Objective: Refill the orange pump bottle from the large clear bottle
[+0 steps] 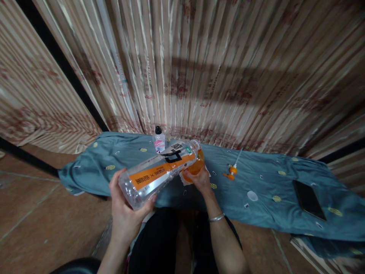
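A large clear plastic bottle with an orange and white label is tilted, its neck at the upper right. Its base is gripped by my left hand, thumb on the near side. My right hand is wrapped round an orange bottle, which stands on a piece of white paper on the cloth. The clear bottle's mouth is over the top of the orange bottle; whether they touch, I cannot tell. Any liquid passing between them cannot be made out.
A small clear bottle with a black cap stands behind the large bottle. On the blue-green cloth, an orange pump head, a translucent disc and a dark phone lie to the right. A striped curtain hangs behind.
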Tool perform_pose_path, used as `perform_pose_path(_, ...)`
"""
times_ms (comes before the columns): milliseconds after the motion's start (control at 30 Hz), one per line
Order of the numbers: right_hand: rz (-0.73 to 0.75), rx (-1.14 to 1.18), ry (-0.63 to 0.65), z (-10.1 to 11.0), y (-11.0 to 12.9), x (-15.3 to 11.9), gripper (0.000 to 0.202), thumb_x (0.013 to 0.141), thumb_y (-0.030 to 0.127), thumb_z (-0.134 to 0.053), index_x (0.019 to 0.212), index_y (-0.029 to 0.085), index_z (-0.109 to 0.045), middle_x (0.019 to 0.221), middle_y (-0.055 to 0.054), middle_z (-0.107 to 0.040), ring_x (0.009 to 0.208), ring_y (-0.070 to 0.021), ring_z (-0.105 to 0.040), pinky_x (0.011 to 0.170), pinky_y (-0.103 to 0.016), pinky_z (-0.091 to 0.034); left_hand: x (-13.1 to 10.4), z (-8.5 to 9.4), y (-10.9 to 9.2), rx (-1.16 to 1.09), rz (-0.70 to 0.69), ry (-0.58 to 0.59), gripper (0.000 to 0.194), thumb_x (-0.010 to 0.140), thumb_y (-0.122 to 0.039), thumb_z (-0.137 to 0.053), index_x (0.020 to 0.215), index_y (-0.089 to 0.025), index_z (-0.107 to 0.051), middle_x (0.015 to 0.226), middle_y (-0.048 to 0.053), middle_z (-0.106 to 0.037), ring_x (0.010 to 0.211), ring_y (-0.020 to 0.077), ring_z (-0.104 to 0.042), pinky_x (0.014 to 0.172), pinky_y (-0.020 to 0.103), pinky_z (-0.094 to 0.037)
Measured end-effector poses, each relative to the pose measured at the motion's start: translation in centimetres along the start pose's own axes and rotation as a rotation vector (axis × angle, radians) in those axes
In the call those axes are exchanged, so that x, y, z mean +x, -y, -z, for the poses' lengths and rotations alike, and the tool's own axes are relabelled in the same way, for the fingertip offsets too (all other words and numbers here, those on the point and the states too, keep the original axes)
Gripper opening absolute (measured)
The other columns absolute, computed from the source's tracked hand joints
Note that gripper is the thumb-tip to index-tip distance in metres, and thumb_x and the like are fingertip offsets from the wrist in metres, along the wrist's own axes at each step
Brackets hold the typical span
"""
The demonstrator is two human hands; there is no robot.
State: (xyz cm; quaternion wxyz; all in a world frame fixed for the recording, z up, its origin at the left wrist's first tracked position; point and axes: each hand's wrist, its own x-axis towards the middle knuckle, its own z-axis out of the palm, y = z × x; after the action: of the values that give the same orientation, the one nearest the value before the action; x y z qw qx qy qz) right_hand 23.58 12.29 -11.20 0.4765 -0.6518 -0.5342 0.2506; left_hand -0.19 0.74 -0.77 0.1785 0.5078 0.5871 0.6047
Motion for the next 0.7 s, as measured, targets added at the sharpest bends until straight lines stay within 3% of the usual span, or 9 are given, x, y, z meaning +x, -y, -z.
perform_pose_path(167, -0.005, -0.005, 0.012, 0.1, 0.2, -0.1, 0.067, 0.067, 0.053, -0.082, 0.121, 0.021, -0.061, 0.098, -0.008, -0.082, 0.095, -0.0312, -0.079, 0.085, -0.042, -0.062, 0.4, 0.5, 1.1, 0.019, -0.013, 0.050, 0.098, 0.059, -0.049, -0.095, 0.142, -0.026, -0.048, 0.136, 0.011, -0.057, 0.119, 0.0311, -0.064, 0.108, 0.049, -0.054)
perform_pose_path(400, 0.002, -0.017, -0.001, 0.0, 0.1, 0.1, 0.067, 0.065, 0.050, -0.084, 0.121, 0.020, -0.062, 0.102, -0.011, -0.082, 0.099, -0.0336, -0.078, 0.088, -0.046, -0.062, -0.2, -0.2, -0.2, -0.002, 0.019, -0.001, 0.095, 0.064, -0.056, -0.091, 0.144, -0.026, -0.047, 0.140, 0.012, -0.056, 0.126, 0.0326, -0.061, 0.114, 0.052, -0.048)
perform_pose_path(700, -0.020, -0.037, 0.016, 0.1, 0.4, 0.1, 0.071, 0.066, 0.054, -0.083, 0.123, 0.018, -0.061, 0.099, -0.011, -0.082, 0.096, -0.0333, -0.079, 0.087, -0.046, -0.062, -0.1, 0.0, 0.0, 0.021, 0.016, 0.007, 0.095, 0.065, -0.055, -0.091, 0.144, -0.026, -0.048, 0.142, 0.013, -0.054, 0.129, 0.0336, -0.059, 0.117, 0.054, -0.045)
